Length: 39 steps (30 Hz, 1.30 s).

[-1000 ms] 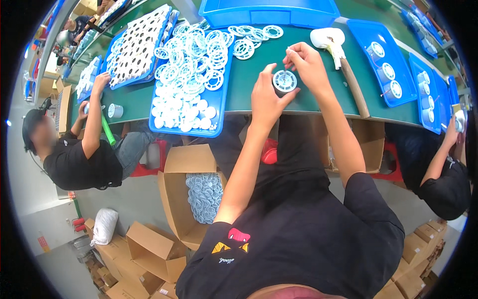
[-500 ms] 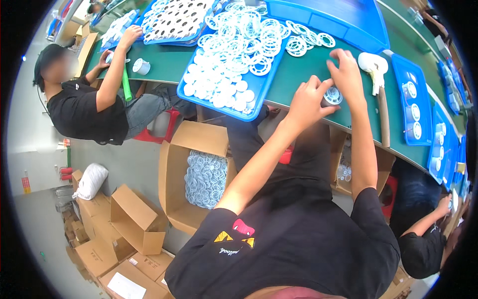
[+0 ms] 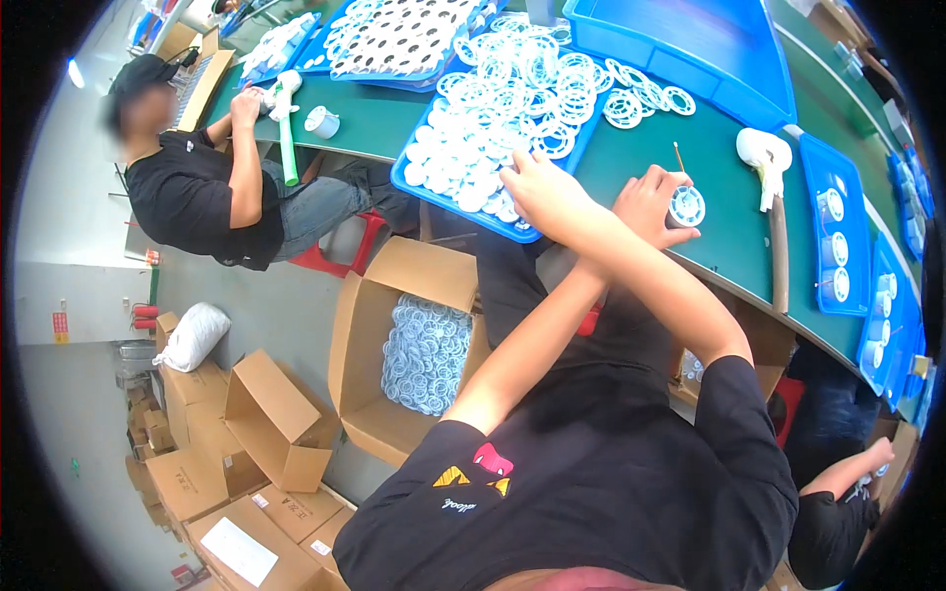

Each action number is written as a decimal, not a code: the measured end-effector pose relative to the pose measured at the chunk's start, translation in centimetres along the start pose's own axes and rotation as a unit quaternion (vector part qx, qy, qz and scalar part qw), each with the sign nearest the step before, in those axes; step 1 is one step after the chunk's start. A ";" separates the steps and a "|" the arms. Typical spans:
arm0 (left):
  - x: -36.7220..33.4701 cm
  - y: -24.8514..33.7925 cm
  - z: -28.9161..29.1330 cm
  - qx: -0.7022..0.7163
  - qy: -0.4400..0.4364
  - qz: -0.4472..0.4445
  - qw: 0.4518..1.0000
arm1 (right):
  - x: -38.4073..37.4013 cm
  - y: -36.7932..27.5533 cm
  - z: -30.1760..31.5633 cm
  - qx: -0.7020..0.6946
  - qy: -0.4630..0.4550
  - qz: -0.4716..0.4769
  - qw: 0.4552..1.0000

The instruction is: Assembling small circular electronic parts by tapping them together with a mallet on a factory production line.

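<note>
Thumb and fingers of my left hand [image 3: 645, 209] close round a small spool [image 3: 687, 206] with a white slotted face, at the green table's near edge. A thin orange-brown strand [image 3: 678, 156] sticks up behind it. My right arm crosses over my left forearm. At the near right corner of a blue tray [image 3: 524, 234], my right hand [image 3: 544, 195] reaches over small white discs [image 3: 439, 158], fingers bent and somewhat apart. Whether its fingertips touch a disc cannot be seen. White openwork rings [image 3: 522, 69] are heaped farther back in the tray.
A mallet with a white-wrapped head [image 3: 764, 153] lies right of my left hand. Beyond it, a blue tray [image 3: 826, 163] holds several spools. An open carton of rings [image 3: 360, 345] stands below the table. A co-worker [image 3: 197, 187] sits at the left, another person [image 3: 838, 512] at the lower right.
My right hand has left the spool and swung left across my left arm to the disc tray. My left hand keeps the spool, whose face now shows more fully. The view has shifted slightly.
</note>
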<state>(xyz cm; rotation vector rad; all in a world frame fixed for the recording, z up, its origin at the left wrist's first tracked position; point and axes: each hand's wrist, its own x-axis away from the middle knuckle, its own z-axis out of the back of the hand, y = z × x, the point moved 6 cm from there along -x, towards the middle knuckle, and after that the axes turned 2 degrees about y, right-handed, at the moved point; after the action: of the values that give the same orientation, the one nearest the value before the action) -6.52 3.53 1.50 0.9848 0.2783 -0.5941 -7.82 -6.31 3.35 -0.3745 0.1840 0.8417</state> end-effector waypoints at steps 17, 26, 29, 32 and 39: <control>0.3 -2.1 -1.7 -0.080 0.014 -0.012 0.997 | 14.0 7.2 13.4 -0.255 0.386 -0.269 0.845; -0.1 0.3 -0.5 -0.066 0.044 -0.014 0.997 | 18.8 9.4 10.6 -0.137 0.413 -0.298 0.850; 0.0 -0.1 -0.6 -0.058 0.044 0.011 0.997 | 18.0 9.1 9.8 -0.164 0.435 -0.301 0.833; 0.1 -0.3 -0.7 -0.061 0.046 0.023 0.997 | 17.8 9.1 10.0 -0.166 0.431 -0.297 0.835; -0.1 0.2 -0.5 -0.052 0.048 -0.005 0.997 | 18.1 9.6 10.2 -0.200 0.397 -0.304 0.843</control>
<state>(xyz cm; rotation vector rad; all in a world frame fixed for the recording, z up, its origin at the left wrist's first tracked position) -6.45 4.08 1.47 0.9139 0.3969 -0.5373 -3.10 16.08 4.79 -1.1099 0.6271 0.0354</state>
